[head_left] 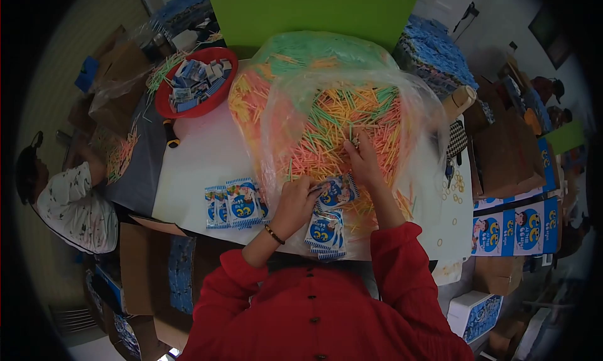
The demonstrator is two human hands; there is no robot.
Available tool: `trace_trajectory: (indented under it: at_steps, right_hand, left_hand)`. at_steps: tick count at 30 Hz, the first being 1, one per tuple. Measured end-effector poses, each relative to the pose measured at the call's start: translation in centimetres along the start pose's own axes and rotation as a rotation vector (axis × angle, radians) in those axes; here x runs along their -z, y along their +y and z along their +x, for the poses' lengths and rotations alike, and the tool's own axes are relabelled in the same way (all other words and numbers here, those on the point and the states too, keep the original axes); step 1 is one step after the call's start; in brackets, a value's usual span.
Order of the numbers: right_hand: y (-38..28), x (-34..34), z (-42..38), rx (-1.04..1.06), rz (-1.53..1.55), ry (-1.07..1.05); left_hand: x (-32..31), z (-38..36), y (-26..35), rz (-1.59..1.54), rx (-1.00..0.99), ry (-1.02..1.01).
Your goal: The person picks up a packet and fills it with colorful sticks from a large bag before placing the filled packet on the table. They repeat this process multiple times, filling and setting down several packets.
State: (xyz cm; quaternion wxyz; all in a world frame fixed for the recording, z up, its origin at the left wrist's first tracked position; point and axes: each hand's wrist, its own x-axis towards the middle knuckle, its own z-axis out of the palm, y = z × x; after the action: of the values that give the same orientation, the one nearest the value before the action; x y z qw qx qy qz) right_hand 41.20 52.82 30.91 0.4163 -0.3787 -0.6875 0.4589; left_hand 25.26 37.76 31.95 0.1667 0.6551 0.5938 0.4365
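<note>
A large clear plastic bag (286,119) lies open on the table, full of thin sticks (336,119) in pink, yellow, orange and green. My right hand (365,163) is inside its mouth, thumb and fingers closed around a few sticks at the pile's surface. Just left of it, my left hand (294,204) pinches the edge of a blue-and-white printed packet (339,191). Below that packet lies a small stack of similar packets (324,230). Another overlapping group of packets (242,201) rests to the left of my left hand.
A red basin (232,65) of small packets stands at the back left, near a dark-handled tool (171,133). Rubber bands (453,188) are scattered at the right. Printed cartons (515,232) stand beyond. Another person (78,204) sits at the left; a green panel (314,12) rises behind.
</note>
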Motion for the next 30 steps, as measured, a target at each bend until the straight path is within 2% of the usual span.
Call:
trace_trajectory:
  at_steps: [1,2,4,5,7,8,10,11,13,14,16,17,19,20,22,23,25,26,28,29,30]
  right_hand:
    - [-0.4,0.0,-0.2,0.02,-0.043,-0.016]
    - [-0.3,0.1,-0.1,0.018,-0.043,-0.012]
    - [0.4,0.5,0.8,0.148,-0.139,-0.009]
    - [0.7,0.7,1.4,0.146,-0.139,-0.004]
    - [1.2,1.5,3.0,0.0,0.308,0.112]
    - [1.2,2.1,3.4,-0.003,0.308,0.115]
    - [0.2,3.6,4.0,-0.018,0.612,0.153]
    - [-0.1,4.5,3.9,-0.018,0.612,0.157]
    - [-1.2,5.9,3.8,-0.156,0.414,0.141]
    - [-1.6,6.0,3.5,-0.156,0.412,0.142]
    - [-3.6,5.4,1.7,0.155,-0.673,-0.092]
    - [-3.7,5.0,0.6,0.154,-0.672,-0.093]
    - [-3.8,4.6,-1.2,0.226,-0.961,-0.391]
    - [-3.4,4.4,-1.5,0.226,-0.961,-0.395]
    - [-2.2,3.8,-2.1,0.22,-1.271,-0.405]
    - [-1.6,3.7,-2.1,0.219,-1.269,-0.405]
    - [-1.4,3.8,-1.3,0.405,-1.234,-0.373]
    - [-1.5,4.2,-0.9,0.402,-1.234,-0.365]
    - [-1.7,5.3,0.0,0.425,-1.046,-0.308]
    - [-1.5,5.3,0.2,0.427,-1.047,-0.309]
    - [-1.2,5.1,0.3,0.435,-0.826,-0.198]
  left_hand:
    - [-0.1,-0.1,0.1,0.032,-0.076,0.081]
    - [-0.1,-0.1,0.0,0.031,-0.077,0.077]
    - [0.3,0.3,-0.2,-0.13,0.005,-0.041]
    - [0.2,0.2,-0.6,-0.131,0.003,-0.046]
    - [-0.1,0.0,-1.3,-0.395,0.178,-0.015]
    - [-0.1,0.0,-1.4,-0.396,0.178,-0.019]
    - [0.5,0.3,-0.8,-0.808,0.297,0.008]
    - [0.7,0.3,-0.5,-0.808,0.296,0.004]
    - [1.0,0.4,0.0,-0.913,0.326,0.051]
    - [1.0,0.3,0.1,-0.915,0.326,0.05]
    - [1.1,-0.4,0.3,-0.977,0.386,-0.039]
    - [1.2,-0.8,0.5,-0.977,0.388,-0.038]
    - [1.2,-1.3,0.9,-0.985,0.428,-0.091]
    - [1.3,-1.4,0.9,-0.986,0.431,-0.088]
    - [1.4,-1.6,0.9,-0.985,0.454,-0.115]
    - [1.3,-1.8,0.7,-0.983,0.456,-0.116]
    - [1.1,-1.6,0.4,-0.989,0.453,-0.142]
    - [1.1,-1.7,0.4,-0.986,0.449,-0.148]
    - [1.4,-1.7,0.8,-1.007,0.487,-0.12]
    - [1.5,-1.6,0.9,-1.008,0.486,-0.118]
    - [1.7,-1.6,0.9,-1.035,0.489,-0.11]
